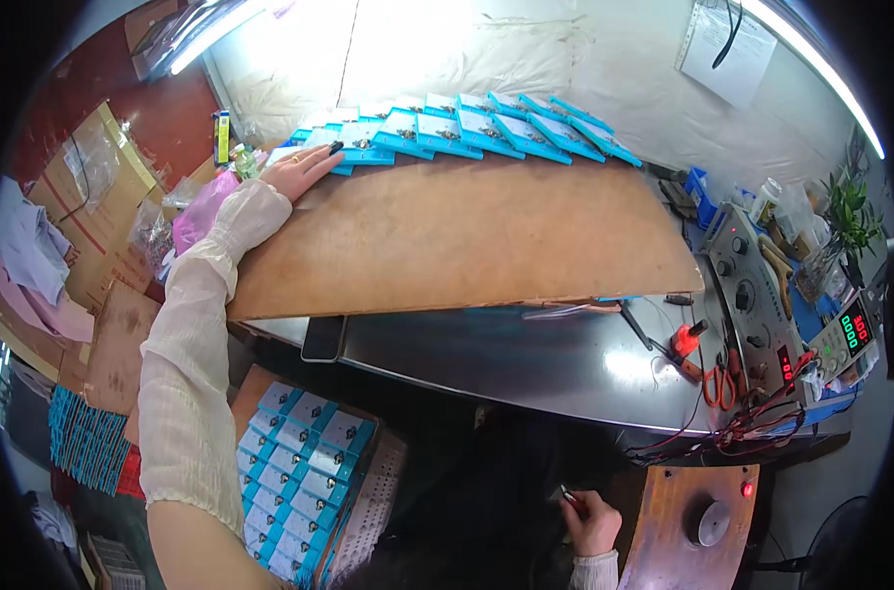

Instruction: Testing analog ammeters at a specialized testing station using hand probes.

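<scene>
My left hand (299, 172) reaches to the far left end of a brown board (466, 231), fingers stretched out and lying against the flat blue-and-white pieces (368, 146) there. These pieces overlap in slanting rows along the board's far edge, each with a small metal-looking part on its white face. My right hand (594, 526) is low, near the lower edge of the view, left of a wooden box with a round metal knob. Its fingers are closed round a small tool with a metal tip (565, 490) and a dark red handle; its exact kind is hard to make out.
Below the board is a shiny metal tabletop (447, 354) with a phone (323, 339), a red bottle (685, 339) and orange-handled scissors (720, 382). Instruments (751, 285) with cables stand right. More blue-and-white pieces (299, 472) fill a lower-left tray. The wooden box (673, 531) stands lower right.
</scene>
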{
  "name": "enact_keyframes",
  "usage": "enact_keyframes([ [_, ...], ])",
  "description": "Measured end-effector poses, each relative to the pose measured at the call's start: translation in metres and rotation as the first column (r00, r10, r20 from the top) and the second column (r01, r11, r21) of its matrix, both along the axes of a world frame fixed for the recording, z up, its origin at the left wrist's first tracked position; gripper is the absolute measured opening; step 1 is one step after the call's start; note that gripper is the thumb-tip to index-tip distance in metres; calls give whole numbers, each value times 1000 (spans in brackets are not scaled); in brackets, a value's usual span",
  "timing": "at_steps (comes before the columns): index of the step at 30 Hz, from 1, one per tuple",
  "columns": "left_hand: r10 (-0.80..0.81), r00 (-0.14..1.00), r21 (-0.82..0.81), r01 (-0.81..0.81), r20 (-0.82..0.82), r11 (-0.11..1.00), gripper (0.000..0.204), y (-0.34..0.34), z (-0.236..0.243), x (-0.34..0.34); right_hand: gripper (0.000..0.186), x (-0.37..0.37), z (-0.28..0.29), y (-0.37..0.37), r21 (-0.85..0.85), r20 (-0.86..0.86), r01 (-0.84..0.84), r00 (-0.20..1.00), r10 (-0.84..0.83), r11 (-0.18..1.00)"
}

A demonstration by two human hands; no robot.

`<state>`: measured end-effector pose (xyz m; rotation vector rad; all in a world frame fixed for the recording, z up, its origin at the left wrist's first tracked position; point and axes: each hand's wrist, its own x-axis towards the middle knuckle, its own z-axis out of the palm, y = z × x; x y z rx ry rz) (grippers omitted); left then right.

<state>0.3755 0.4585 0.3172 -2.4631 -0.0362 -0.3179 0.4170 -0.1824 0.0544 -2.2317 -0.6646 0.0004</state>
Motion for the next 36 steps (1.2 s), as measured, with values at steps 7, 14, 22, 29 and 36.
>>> enact_keyframes([
  [7, -81, 997, -43, 81, 4, 996, 56, -80, 15, -31, 19, 3, 12, 19, 50, -18, -73, 997, 74, 996],
  [14, -165, 976, 15, 164, 139, 986, 47, -215, 13, -67, 18, -4, 6, 24, 43, 18, -89, 996, 88, 995],
  [22, -274, 899, -125, 333, 343, 935, 44, -204, -4, -35, 17, 8, 45, 58, 86, 130, -211, 971, 199, 974],
  [29, 735, 678, -994, 80, -5, -81, 38, -157, 0, -98, 16, -6, 21, 36, 45, 5, -173, 985, 173, 984],
  [36, 568, 748, -936, 324, 344, 140, 28, -175, -17, -116, 17, -8, 37, 59, -91, 125, -284, 948, 294, 955],
])
